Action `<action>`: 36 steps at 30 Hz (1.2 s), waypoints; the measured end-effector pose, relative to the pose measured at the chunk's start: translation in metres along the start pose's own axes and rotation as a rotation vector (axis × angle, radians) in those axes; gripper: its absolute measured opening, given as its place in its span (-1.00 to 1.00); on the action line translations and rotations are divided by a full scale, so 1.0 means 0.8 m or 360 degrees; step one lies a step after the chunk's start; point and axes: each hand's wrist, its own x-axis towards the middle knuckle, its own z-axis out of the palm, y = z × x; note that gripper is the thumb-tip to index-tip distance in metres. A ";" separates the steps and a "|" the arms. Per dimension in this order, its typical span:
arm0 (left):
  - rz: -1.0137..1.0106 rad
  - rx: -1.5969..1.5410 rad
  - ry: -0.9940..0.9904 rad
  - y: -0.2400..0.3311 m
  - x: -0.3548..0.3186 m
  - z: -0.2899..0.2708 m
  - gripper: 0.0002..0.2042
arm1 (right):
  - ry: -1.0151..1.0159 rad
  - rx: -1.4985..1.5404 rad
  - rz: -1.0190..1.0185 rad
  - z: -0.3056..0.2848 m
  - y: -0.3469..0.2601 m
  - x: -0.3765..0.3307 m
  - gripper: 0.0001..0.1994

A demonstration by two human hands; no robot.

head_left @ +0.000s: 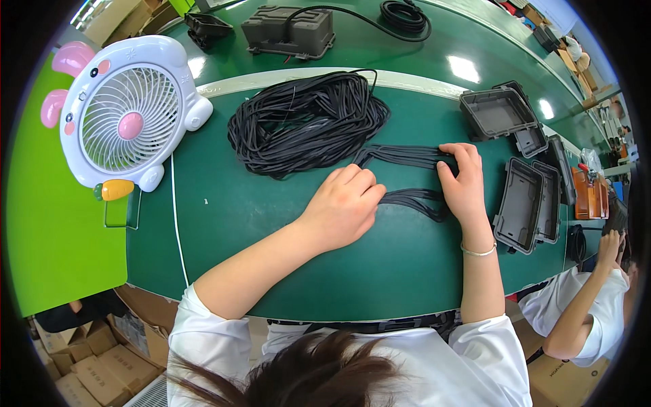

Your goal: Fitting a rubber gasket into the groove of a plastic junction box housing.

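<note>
- The large black cable coil (305, 122) is the landmark; the folded bundle of black strands (407, 156) lies to its right and nearer the person.
- Left hand (349, 207): just on the near side of the coil's right end, its forearm slanting in from the lower left, back of the hand up, fingers curled shut around the bundle.
- Right hand (463, 182): well right of the coil, forearm nearly straight up, thumb and fingers bent around the bundle's far end; how firmly they pinch, I cannot tell.
- Left of the coil: a white fan (131, 125).
- Beyond the coil: a closed grey box (288, 32) and, farther right, a smaller cable coil (405, 17).
- Right of the coil, close past the right hand: open grey cases (521, 207).
</note>
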 end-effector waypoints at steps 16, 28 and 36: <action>-0.0354 0.0666 0.0494 -0.046 0.018 -0.046 -0.48 | 0.0020 -0.0006 -0.0039 0.001 0.002 -0.001 -0.76; -0.0777 0.1110 0.0021 -0.035 0.076 -0.035 -0.49 | 0.0071 -0.0008 -0.0013 0.008 0.001 0.001 -0.77; -0.1221 -0.0101 0.0213 -0.063 0.079 -0.059 -0.65 | 0.0115 0.0010 -0.0014 0.011 0.008 -0.001 -0.78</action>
